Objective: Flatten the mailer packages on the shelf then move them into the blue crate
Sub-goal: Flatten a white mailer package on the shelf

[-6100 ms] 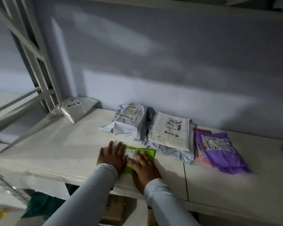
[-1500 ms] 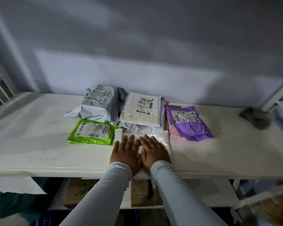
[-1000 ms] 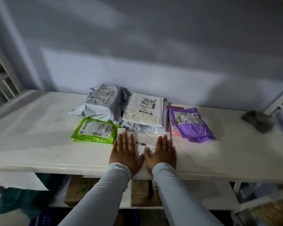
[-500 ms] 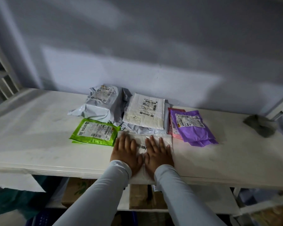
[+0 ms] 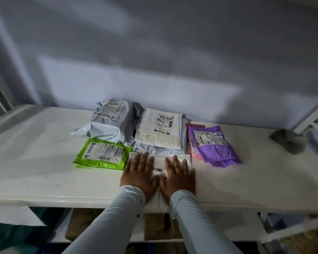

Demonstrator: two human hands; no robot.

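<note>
Two hands lie flat on a white mailer (image 5: 159, 168) at the front edge of the shelf (image 5: 44, 173), palms down and fingers straight. The left hand (image 5: 139, 176) covers the mailer's left half, the right hand (image 5: 178, 177) its right half, and a strip of label with a barcode shows between them. Neither hand pinches or curls round anything; both press with spread, straight fingers. The mailer's near end hangs slightly over the shelf's front edge, between the two pale sleeves.

Just left of it, touching or nearly touching its corner, lies a green mailer (image 5: 102, 154), flat, label up. Behind the green one a bulky grey mailer (image 5: 110, 123) stands puffed and creased against the wall. Beside that, a white padded mailer (image 5: 160, 131) rests on another grey one (only the grey edges show beneath it). To the right, a purple mailer (image 5: 214, 145) lies over a pink one (image 5: 191, 142), of which a narrow band is visible along the left side.

Far right on the shelf, well apart from the mailers, sits a dark grey lump (image 5: 287, 141); it is too blurred to say what it is. Cardboard boxes (image 5: 154, 228) show on the lower level under the shelf.
</note>
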